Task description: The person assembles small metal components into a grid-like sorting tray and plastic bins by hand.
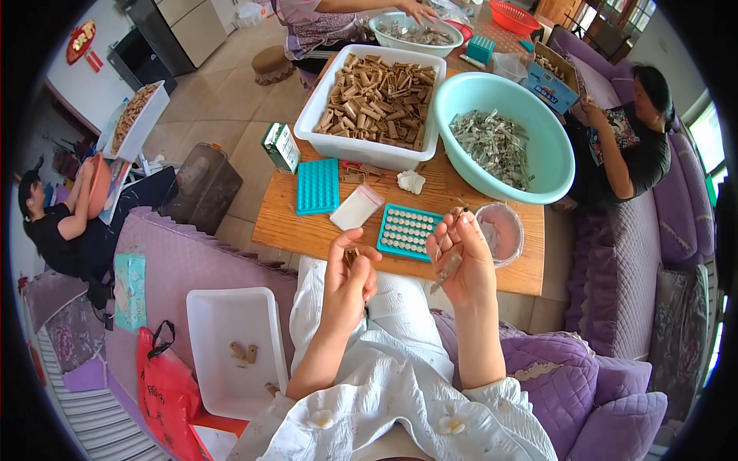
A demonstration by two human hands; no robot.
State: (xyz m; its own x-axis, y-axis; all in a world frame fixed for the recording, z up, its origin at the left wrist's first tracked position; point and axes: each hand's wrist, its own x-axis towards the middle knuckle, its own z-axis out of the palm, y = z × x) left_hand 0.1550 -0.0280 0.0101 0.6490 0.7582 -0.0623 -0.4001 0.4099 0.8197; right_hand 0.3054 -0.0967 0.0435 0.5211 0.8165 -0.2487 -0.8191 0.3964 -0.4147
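Note:
My left hand (350, 280) is closed on a small brown piece (351, 254), of which only part shows between thumb and fingers. My right hand (470, 265) pinches a tiny dark thing at its fingertips, too small to name. A thin clear piece (448, 269) lies against its palm and curled fingers. Just beyond the hands, a teal tray (383, 227) bears rows of round white pieces. Beside my right hand stands a clear round tub (520, 234) with something pinkish inside. A small white rectangular box (357, 207) lies left of the tray.
A white bin (369, 157) full of brown pieces and a turquoise basin (565, 146) of clear strips fill the table's far side. An empty teal tray (317, 187) and green box (281, 147) lie left. Another white bin (207, 330) holds several brown pieces. Other people sit around.

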